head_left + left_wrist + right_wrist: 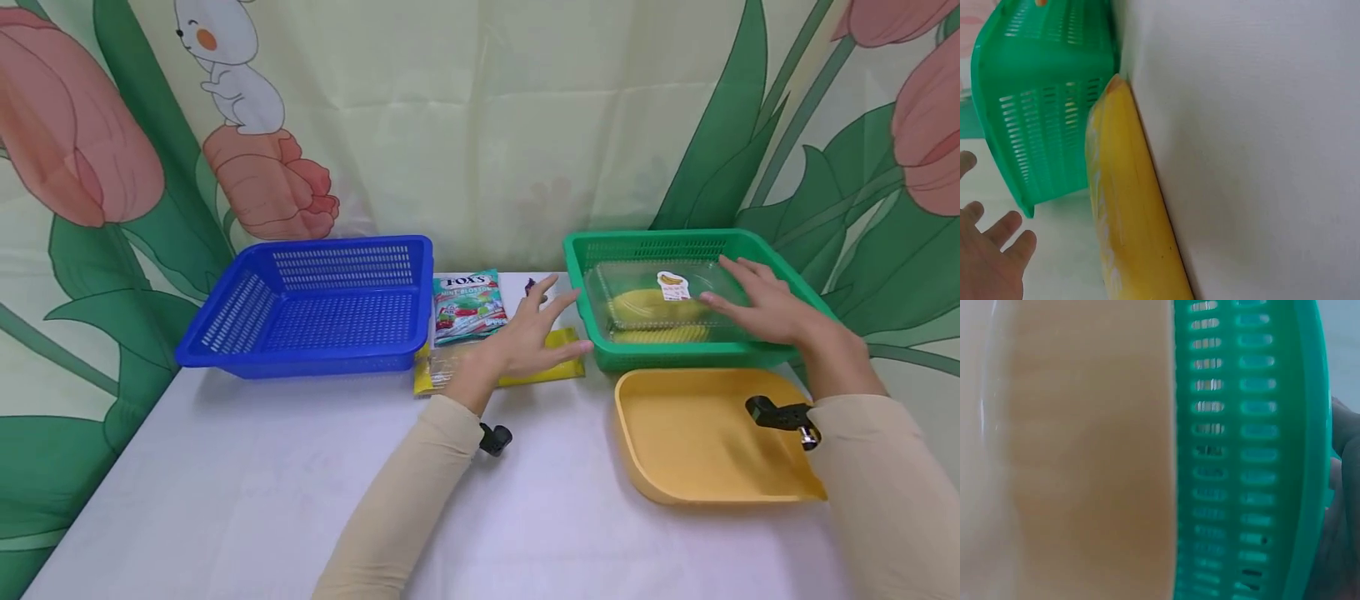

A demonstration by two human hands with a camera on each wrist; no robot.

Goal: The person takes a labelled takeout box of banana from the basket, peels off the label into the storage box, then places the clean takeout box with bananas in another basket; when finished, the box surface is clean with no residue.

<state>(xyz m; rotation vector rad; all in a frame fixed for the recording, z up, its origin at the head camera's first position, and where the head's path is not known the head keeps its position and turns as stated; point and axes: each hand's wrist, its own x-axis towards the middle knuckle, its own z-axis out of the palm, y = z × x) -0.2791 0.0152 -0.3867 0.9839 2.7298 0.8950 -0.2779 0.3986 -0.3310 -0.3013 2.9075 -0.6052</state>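
My left hand (525, 337) hovers with spread fingers above a flat yellow packet (562, 367), near the left side of a green basket (600, 354). In the left wrist view, that hand (988, 259) shows at the lower left, apart from the basket. A clear plastic box (637, 272) with a banana label and yellow contents lies in the green basket. Over the box's right part is my right hand (772, 310), fingers extended; whether they touch the lid I cannot tell. The right wrist view has this hand (1340, 537) mostly hidden behind the basket rim.
A blue basket (337, 312) stands at the left. Between the baskets lies a Fox's Mint Blossom candy bag (468, 308), with a small dark purple item (529, 286) beside it. An orange-yellow tray (697, 433) sits in front of the green basket, under my right wrist.
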